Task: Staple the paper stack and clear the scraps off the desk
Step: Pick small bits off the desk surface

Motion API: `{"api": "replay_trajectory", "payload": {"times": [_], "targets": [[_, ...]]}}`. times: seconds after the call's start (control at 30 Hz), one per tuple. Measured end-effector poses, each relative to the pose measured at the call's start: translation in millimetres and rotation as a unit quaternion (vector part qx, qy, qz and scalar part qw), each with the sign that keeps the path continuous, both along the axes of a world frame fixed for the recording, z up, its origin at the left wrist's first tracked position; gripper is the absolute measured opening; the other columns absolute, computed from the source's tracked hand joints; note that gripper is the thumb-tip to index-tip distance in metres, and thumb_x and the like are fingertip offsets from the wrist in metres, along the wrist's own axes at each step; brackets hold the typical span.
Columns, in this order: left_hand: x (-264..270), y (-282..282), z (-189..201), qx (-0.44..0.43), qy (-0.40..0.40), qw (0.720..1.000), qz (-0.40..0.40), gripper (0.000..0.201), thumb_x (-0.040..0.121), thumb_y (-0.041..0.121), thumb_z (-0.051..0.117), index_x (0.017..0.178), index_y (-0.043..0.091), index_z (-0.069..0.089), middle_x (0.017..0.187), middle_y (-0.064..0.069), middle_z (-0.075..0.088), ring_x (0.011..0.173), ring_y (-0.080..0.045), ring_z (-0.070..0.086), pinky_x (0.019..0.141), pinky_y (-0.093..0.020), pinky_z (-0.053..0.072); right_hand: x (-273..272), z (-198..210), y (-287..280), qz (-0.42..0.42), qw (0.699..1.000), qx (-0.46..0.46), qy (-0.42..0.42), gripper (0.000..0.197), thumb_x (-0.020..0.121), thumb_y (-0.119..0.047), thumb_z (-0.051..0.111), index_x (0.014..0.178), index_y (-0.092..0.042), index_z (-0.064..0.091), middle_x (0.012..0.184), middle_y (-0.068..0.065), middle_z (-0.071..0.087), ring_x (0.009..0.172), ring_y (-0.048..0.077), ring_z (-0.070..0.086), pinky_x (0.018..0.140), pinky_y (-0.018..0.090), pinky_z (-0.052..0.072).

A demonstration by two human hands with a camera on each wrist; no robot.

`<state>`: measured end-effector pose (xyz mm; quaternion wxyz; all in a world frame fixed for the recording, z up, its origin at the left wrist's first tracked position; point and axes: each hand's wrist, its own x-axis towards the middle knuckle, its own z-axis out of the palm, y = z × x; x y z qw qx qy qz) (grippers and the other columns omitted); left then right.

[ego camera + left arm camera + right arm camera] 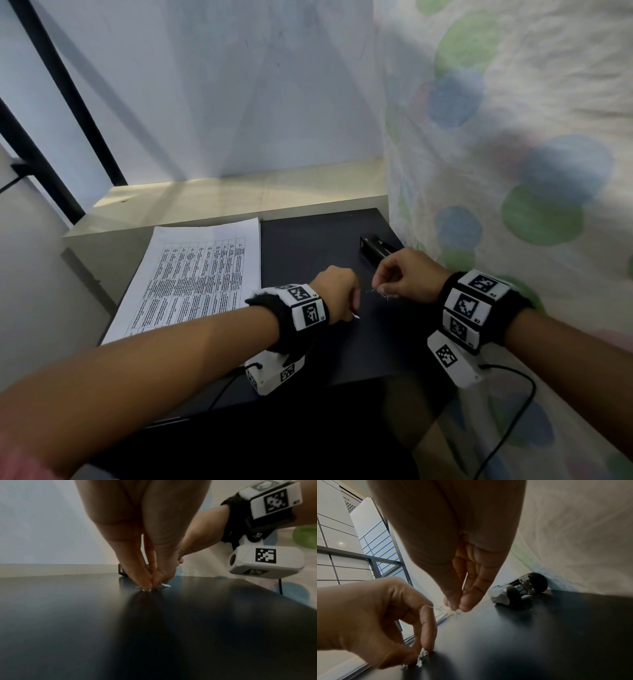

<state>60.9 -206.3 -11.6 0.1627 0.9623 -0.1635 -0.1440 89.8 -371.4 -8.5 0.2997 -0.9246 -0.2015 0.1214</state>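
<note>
Dark surface (318, 246), stapler (376, 248) at its far edge, paper stack (202, 274) lying left: left hand (337, 294) and right hand (407, 274) each pinch tiny scraps (423, 654); a tight fingertip grip, lifted straight up, should keep bits from scattering.

Likely home desk nook: black desk (308, 240), dotted curtain (513, 137).

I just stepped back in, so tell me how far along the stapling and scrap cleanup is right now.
Looks done: the stapler lies set aside at the desk's far right, the paper stack squared at the left; whether it is stapled can't be seen. In hand: the left hand pinches scraps on the desk, and the right hand pinches a few more. Left: carrying the scraps off.
</note>
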Motion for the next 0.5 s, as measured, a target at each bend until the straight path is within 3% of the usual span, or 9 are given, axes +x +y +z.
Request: {"api": "replay_trajectory", "payload": {"times": [0.13, 0.2, 0.27, 0.5], "targets": [[0.8, -0.9, 0.2, 0.017, -0.012, 1.0, 0.001, 0.012, 0.072, 0.005, 0.072, 0.082, 0.011, 0.066, 0.101, -0.009, 0.071, 0.094, -0.023, 0.066, 0.074, -0.026, 0.05, -0.4, 0.1, 0.4, -0.001, 1.0, -0.001, 0.001, 0.021, 0.078, -0.004, 0.069, 0.071, -0.023, 0.065, 0.062, -0.012, 0.062, 0.049, -0.006, 0.059, 0.053, 0.009, 0.046], [2.7, -1.2, -0.8, 0.018, -0.015, 1.0, 0.006, 0.025, 0.072, 0.006, 0.073, 0.066, 0.018, 0.052, 0.097, -0.009, 0.069, 0.086, -0.023, 0.063, 0.068, -0.025, 0.046, -0.3, 0.0, 0.6, -0.002, 1.0, -0.001, 0.003, 0.019, 0.079, -0.003, 0.069, 0.073, -0.021, 0.066, 0.063, -0.01, 0.063, 0.053, -0.001, 0.06, 0.055, 0.01, 0.047], [4.8, -1.4, -1.5, 0.01, -0.01, 1.0, 0.019, 0.036, 0.07, 0.008, 0.075, 0.06, 0.022, 0.043, 0.089, -0.006, 0.064, 0.08, -0.02, 0.058, 0.067, -0.025, 0.046, -0.7, 0.5, 0.7, -0.002, 1.0, 0.001, 0.007, 0.016, 0.079, -0.003, 0.068, 0.075, -0.018, 0.067, 0.065, -0.008, 0.064, 0.057, 0.002, 0.06, 0.055, 0.01, 0.048], [13.3, 12.8, 1.1, -0.041, 0.012, 0.996, 0.076, 0.033, 0.068, 0.011, 0.077, 0.06, 0.023, 0.048, 0.083, -0.001, 0.065, 0.077, -0.015, 0.06, 0.068, -0.025, 0.052, -2.1, 4.3, 0.2, -0.005, 1.0, -0.003, 0.007, 0.022, 0.08, -0.005, 0.068, 0.071, -0.024, 0.064, 0.065, -0.01, 0.063, 0.049, -0.008, 0.058, 0.053, 0.008, 0.046]]}}
